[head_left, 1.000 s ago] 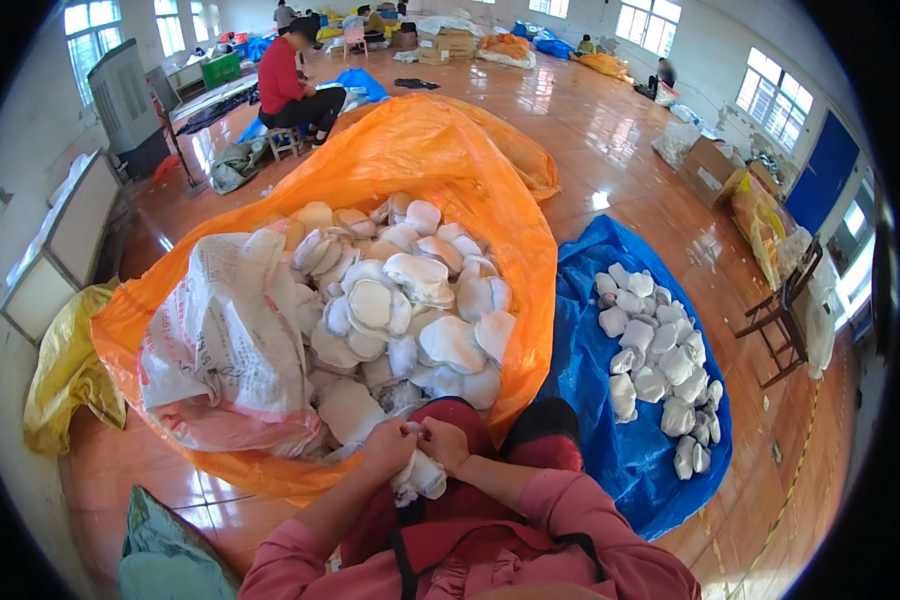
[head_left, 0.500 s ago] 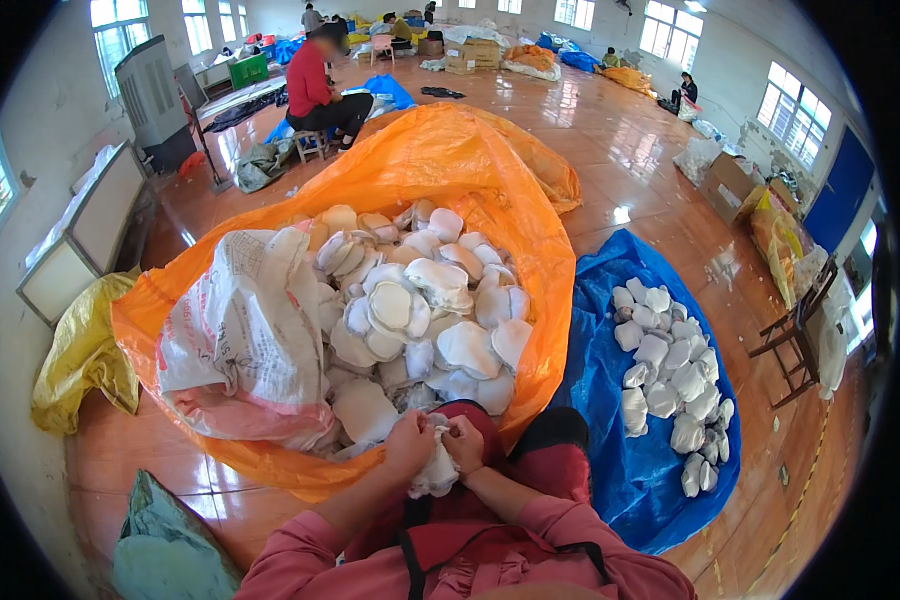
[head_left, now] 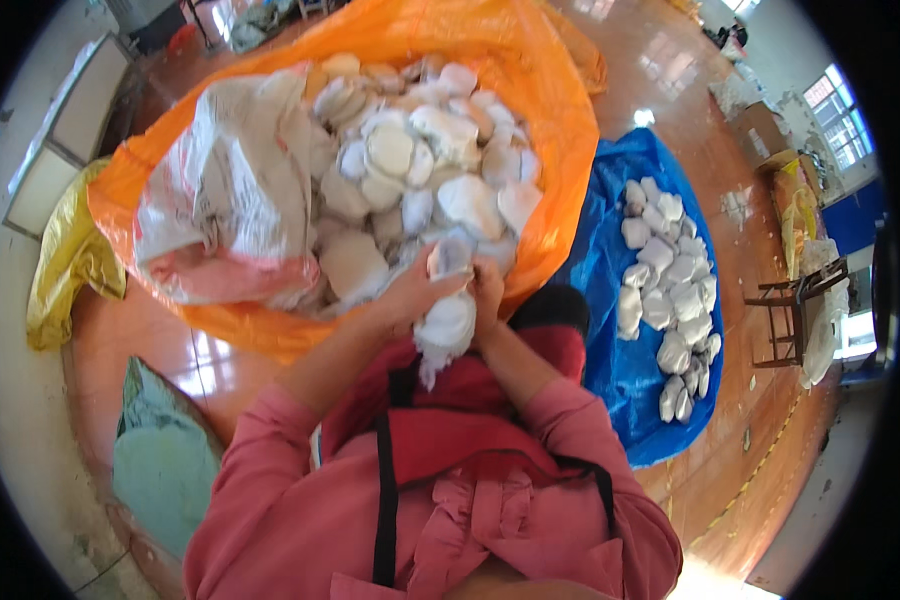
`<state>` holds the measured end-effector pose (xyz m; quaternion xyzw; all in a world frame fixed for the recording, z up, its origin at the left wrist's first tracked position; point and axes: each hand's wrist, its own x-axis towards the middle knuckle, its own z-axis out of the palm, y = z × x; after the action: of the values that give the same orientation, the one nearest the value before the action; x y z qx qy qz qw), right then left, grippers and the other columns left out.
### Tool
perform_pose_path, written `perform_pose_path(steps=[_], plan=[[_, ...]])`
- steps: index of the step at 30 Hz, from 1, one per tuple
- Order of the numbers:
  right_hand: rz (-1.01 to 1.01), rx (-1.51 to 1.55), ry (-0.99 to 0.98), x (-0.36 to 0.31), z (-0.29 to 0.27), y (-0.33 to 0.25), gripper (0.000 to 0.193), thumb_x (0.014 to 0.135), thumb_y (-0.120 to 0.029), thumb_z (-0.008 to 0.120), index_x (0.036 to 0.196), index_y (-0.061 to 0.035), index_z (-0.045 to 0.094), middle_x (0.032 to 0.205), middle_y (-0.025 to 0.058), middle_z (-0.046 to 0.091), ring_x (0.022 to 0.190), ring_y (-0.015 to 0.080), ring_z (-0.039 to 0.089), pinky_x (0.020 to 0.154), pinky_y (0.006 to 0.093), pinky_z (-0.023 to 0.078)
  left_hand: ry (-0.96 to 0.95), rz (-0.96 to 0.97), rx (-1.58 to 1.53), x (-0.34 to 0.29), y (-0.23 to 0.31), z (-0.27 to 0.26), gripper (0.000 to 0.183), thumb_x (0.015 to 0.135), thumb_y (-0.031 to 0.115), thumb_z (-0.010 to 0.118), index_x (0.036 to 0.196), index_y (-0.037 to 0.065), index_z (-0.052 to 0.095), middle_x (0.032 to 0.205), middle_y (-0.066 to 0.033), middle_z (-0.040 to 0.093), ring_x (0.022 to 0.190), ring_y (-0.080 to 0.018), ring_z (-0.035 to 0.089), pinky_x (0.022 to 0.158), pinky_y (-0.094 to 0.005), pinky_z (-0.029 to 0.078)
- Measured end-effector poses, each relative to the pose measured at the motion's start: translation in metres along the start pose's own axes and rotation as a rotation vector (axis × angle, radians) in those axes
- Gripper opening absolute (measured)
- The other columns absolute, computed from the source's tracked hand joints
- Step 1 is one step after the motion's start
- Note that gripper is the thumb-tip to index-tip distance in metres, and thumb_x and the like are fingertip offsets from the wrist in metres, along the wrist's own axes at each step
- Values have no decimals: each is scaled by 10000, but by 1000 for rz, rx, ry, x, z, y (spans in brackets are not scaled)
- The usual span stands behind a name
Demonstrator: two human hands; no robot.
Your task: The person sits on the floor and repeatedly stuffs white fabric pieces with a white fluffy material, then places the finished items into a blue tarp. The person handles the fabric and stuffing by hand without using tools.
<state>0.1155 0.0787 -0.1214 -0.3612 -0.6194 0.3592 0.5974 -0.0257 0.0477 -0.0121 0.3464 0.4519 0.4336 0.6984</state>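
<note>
Above my lap, both hands grip a bundle of soft white cloth pads [head_left: 444, 324], its greyish top showing between them and a ragged white strip dangling below. My left hand [head_left: 417, 287] is closed round its left side; my right hand [head_left: 487, 293] closes on the right side, its fingertips partly hidden. Just beyond lies a heap of rounded white and cream pads [head_left: 390, 150] on a large orange sheet [head_left: 560, 140]. To my right, several tied white bundles [head_left: 678, 265] rest on a blue sheet [head_left: 610, 385].
A crumpled white woven sack [head_left: 235, 170] covers the heap's left part. Yellow sacking [head_left: 65, 270] lies by the wall, and a green sack [head_left: 165, 470] sits on the tiled floor at my left. Far right are a wooden chair [head_left: 795, 315] and a cardboard box [head_left: 760, 135].
The view has tipped downward, so the sheets and heap sit higher in the picture. My hands have lifted the bundle from my lap and turned it more upright; both still grip it.
</note>
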Motion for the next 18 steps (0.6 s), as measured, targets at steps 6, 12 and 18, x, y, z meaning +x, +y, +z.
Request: perform_pose_path(steps=[6, 12, 18], plan=[[171, 103, -240, 18, -14, -39, 272, 928, -77, 592, 1195, -49, 544, 1036, 66, 608, 918, 161, 611, 776, 290, 512, 280, 274, 915, -6, 27, -14, 855, 704, 317, 810, 1360, 15, 351, 1088, -219, 615, 995, -334, 619, 835, -416, 502], [323, 195, -348, 28, -7, -69, 425, 860, -72, 690, 1250, -25, 525, 1208, 91, 531, 1081, 154, 551, 850, 269, 504, 285, 368, 1333, -3, 11, -38, 796, 752, 301, 740, 1356, -19, 332, 1123, -241, 594, 1002, -416, 584, 821, -479, 484], [34, -377, -491, 29, 3, -70, 584, 713, -178, 788, 1211, 6, 544, 1155, 179, 551, 1067, 306, 561, 924, 362, 469, 135, 596, 1593, -10, 5, -43, 773, 740, 204, 723, 1364, -61, 352, 1136, -207, 577, 1046, -351, 567, 879, -416, 482]])
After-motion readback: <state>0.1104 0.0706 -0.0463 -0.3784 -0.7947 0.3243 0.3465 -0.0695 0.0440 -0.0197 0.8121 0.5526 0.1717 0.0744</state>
